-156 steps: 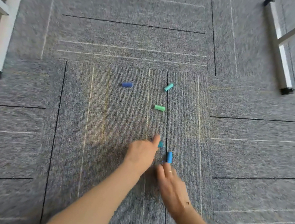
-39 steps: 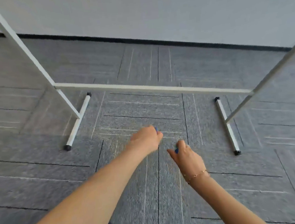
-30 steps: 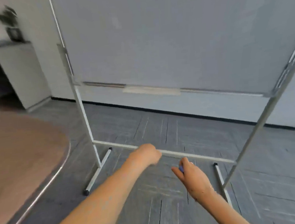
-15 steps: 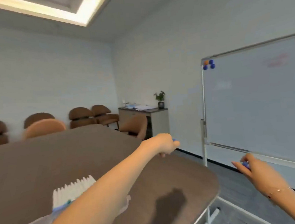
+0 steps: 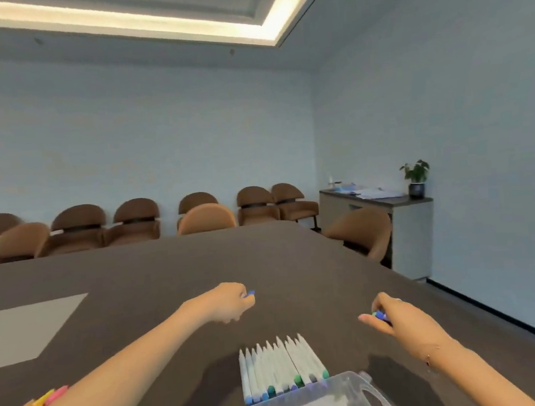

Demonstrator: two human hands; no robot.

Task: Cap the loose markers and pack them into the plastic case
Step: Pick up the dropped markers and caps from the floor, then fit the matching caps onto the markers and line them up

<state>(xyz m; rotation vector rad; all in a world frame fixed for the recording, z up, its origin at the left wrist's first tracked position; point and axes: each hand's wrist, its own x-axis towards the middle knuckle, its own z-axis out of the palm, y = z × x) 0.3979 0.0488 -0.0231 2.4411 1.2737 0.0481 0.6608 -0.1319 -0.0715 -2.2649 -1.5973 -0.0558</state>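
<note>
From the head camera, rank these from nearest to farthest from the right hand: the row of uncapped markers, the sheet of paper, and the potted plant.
From the right hand:
1. Row of uncapped markers, just to its left on the table.
2. Sheet of paper, far left.
3. Potted plant, on the cabinet across the room.

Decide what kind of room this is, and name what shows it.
Probably a meeting room: a long dark table, a row of brown chairs along the wall, and a sideboard with a potted plant.

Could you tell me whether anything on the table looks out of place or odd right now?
A row of white markers lies on the dark brown table with bare pointed tips, uncapped, outside the clear plastic case. Both hands, left hand and right hand, hold small blue caps.
</note>
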